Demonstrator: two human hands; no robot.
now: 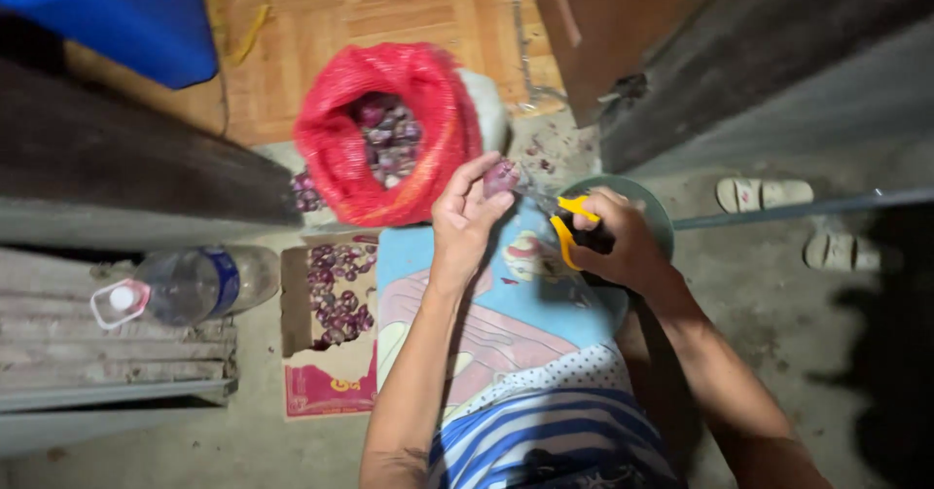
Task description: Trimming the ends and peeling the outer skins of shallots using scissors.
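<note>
At centre frame, left hand (465, 212) pinching a small purple shallot (501, 175) between thumb and curled fingertips, raised clear of the lap so the root end faces the blades. Just right of it, right hand (623, 241) wrapped shut around the yellow-and-black handles of scissors (569, 218), blade tips touching or nearly touching the shallot; whether the blades are parted, too small to tell. Directly beneath the right hand, partly hidden, a green bowl (650, 207), apparently set there to catch what drops from the cut. Upper centre, a red mesh sack (341, 148) with mouth rolled wide, more purple shallots inside, within easy arm's reach of the left hand. Lower left of centre, an open cardboard box (297, 299) holding a shallow layer of shallots, tucked against the knee. Across the lap, a light blue printed cloth (525, 304), a few bits of peel lying on it. At left, a clear plastic bottle (195, 285) lying on its side on a grey ledge. Upper left corner, a blue plastic container (117, 12). At right, a pair of pale sandals (764, 194) on the concrete floor, well apart from the work.
</note>
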